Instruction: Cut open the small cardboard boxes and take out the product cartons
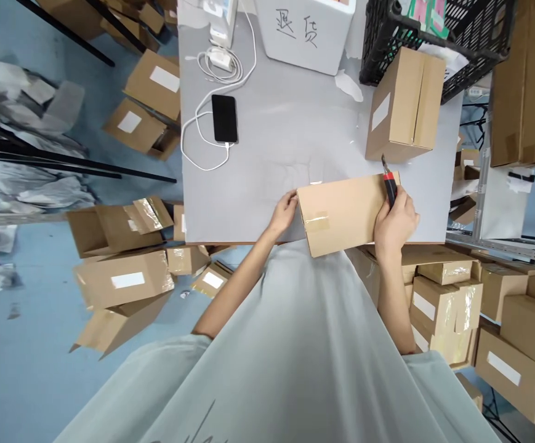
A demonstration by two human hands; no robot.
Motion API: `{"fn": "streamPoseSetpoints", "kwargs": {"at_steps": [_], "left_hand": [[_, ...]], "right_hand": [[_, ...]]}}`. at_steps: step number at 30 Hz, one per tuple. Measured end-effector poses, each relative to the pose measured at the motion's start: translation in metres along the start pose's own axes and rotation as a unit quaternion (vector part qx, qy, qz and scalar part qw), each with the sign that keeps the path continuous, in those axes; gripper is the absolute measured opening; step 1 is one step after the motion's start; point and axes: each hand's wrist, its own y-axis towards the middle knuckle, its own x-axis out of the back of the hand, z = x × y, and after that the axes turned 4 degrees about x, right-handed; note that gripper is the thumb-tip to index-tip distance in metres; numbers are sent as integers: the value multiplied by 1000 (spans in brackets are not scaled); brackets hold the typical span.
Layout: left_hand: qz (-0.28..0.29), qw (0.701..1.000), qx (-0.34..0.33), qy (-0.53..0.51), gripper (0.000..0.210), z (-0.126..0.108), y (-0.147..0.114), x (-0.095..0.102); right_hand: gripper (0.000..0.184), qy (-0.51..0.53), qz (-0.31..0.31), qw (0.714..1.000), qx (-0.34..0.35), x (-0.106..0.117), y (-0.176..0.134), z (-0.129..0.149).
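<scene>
A brown cardboard box [348, 212] is tilted over the front edge of the grey table, with a strip of clear tape on its left end. My left hand [284, 212] grips the box's left end, its fingertips at the upper left corner. Closed around a red and black utility knife [390, 184], my right hand [395, 223] also presses against the right end of the box. The knife's blade points up and away from me. Just beyond it a second taped cardboard box [406, 104] stands upright with a white label on its side.
On the table [267, 147] lie a black phone [225, 119] and its white cable. A white bin [304, 37] and a black crate [474, 49] stand at the back. Cardboard boxes [126, 280] crowd the floor at left, with more boxes [447, 307] at right.
</scene>
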Motion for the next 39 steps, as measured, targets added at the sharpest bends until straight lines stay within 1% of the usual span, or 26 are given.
{"fn": "streamPoseSetpoints", "kwargs": {"at_steps": [2,4,5,8,9,10,12,14,17,19,21,25,28,31,36,39], "left_hand": [[-20,999,-20,-17,59,-21,-11,17],[-9,997,-70,-13,62,-47,-26,31],[6,995,-96,-10,61,-60,-33,37],[47,989,-137,1,61,-89,-46,46],[56,989,-139,5,62,-95,-48,48],[62,988,-138,9,62,-98,-48,49],[69,988,-136,17,63,-99,-45,51],[71,987,-140,24,63,-97,-41,52],[73,986,-150,28,65,-96,-36,54],[82,985,-151,24,66,-96,-34,55],[91,985,-147,18,64,-98,-34,56],[102,984,-146,10,60,-99,-33,57],[107,982,-153,12,56,-98,-32,58],[104,981,-166,17,52,-96,-30,57],[110,978,-176,7,49,-92,-28,57],[113,977,-181,6,49,-91,-28,57]], "right_hand": [[57,12,-7,1000,-1,-4,-2,-1],[56,29,-20,999,4,-4,-2,-6],[55,40,-35,999,8,-2,-4,-8],[50,78,-86,993,22,13,-21,-8],[48,95,-90,991,27,21,-32,-4],[47,115,-81,990,33,29,-45,1],[47,169,-21,985,43,45,-74,15],[45,225,65,971,51,56,-102,32],[49,270,166,947,54,62,-135,56],[53,272,205,938,57,60,-147,67],[54,260,214,939,69,57,-153,76],[55,206,189,956,93,54,-160,87],[57,153,182,967,91,53,-167,94],[58,125,166,974,86,53,-174,101],[58,99,155,979,85,52,-181,108],[59,59,165,981,85,52,-182,113]]}}
